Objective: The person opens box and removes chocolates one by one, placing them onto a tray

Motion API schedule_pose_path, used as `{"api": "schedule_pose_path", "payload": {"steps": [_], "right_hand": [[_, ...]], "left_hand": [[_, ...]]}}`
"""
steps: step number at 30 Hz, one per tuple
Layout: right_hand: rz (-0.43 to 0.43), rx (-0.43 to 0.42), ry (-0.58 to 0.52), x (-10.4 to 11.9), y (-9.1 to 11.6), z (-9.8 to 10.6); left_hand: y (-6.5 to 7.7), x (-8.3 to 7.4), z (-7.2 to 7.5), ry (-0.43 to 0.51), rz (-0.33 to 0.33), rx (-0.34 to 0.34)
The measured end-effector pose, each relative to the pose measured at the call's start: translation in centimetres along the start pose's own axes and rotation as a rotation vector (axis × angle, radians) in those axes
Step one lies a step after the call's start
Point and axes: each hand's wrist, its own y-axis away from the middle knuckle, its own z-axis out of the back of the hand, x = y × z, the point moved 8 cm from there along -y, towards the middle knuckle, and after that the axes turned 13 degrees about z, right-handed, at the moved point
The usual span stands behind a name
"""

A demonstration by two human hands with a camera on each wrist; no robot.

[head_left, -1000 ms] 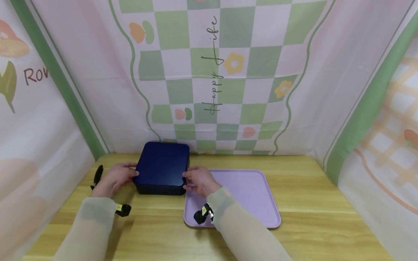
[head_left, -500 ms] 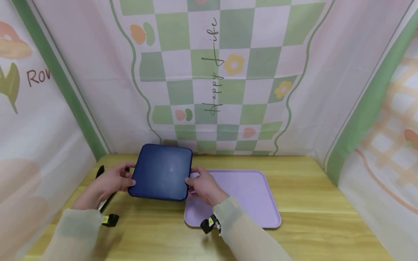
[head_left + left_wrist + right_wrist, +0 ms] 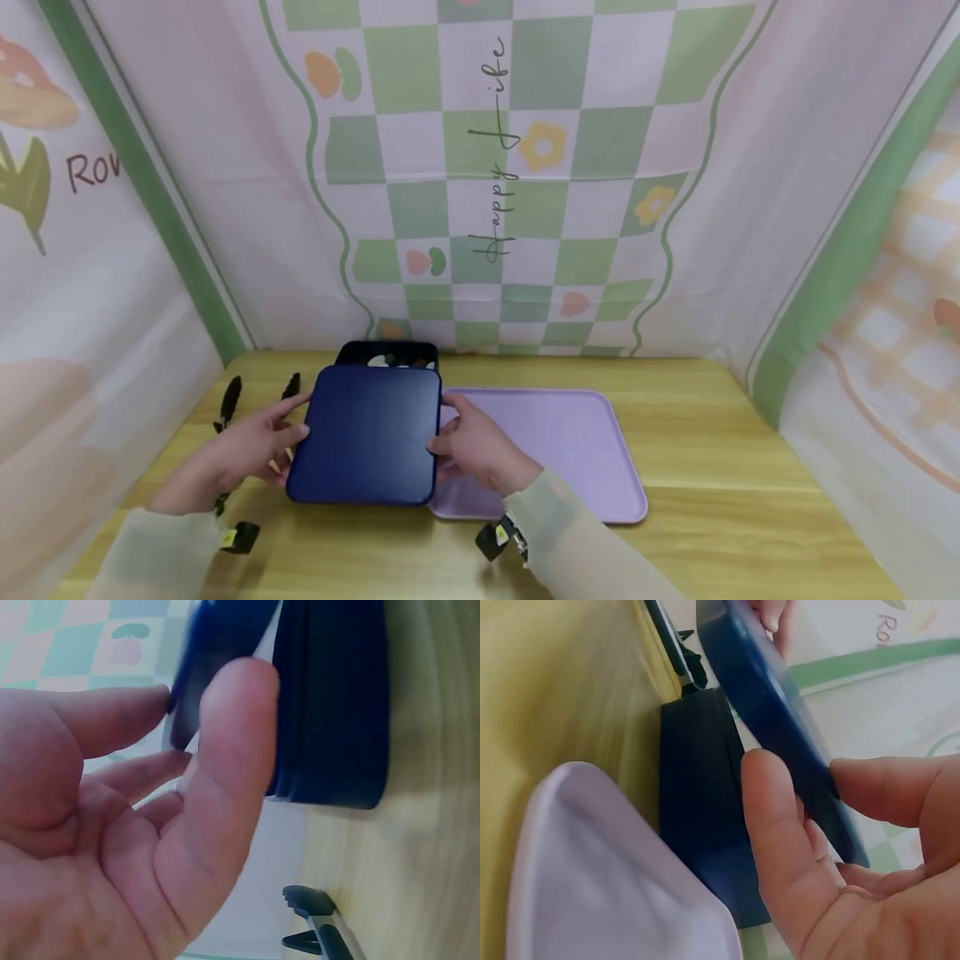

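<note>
Both hands hold a dark blue square lid point(image 3: 366, 437) by its sides. My left hand point(image 3: 238, 454) pinches its left edge, thumb on top and fingers beneath. On the right edge my right hand point(image 3: 487, 446) has the same pinch. The lid is lifted and tilted; the right wrist view shows a gap between lid point(image 3: 780, 712) and box point(image 3: 701, 802). Behind it in the head view stands the dark box point(image 3: 351, 353), its back part uncovered. Small white and brown pieces point(image 3: 381, 361) show inside; the lid hides the rest.
A light purple tray point(image 3: 558, 454) lies right of the box on the wooden table point(image 3: 720, 467). Tongs with black tips point(image 3: 307, 900) lie left of the box, partly behind my left hand in the head view. A patterned curtain point(image 3: 480, 192) closes off the back.
The lid has come off the box and moved toward me in both hands, tilting on the way. The box's back part and some contents now show.
</note>
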Motion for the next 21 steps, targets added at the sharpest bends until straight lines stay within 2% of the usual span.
{"api": "schedule_pose_path", "payload": {"steps": [3, 8, 13, 18, 21], "right_hand": [[0.01, 0.018, 0.028, -0.1, 0.4, -0.3], [0.021, 0.054, 0.14, -0.3, 1.4, -1.1], [0.011, 0.089, 0.225, -0.6, 2.0, -2.2], [-0.016, 0.109, 0.2, -1.4, 2.5, -3.3], [-0.042, 0.125, 0.172, -2.0, 2.9, -4.1]], "left_hand": [[0.2, 0.6, -0.3, -0.005, 0.022, -0.007], [1.1, 1.7, -0.5, -0.015, 0.053, -0.017], [1.8, 2.5, -0.4, -0.032, 0.06, -0.026], [2.4, 3.7, -0.1, -0.043, 0.084, -0.024], [2.6, 4.9, 0.0, -0.022, 0.098, 0.013]]}}
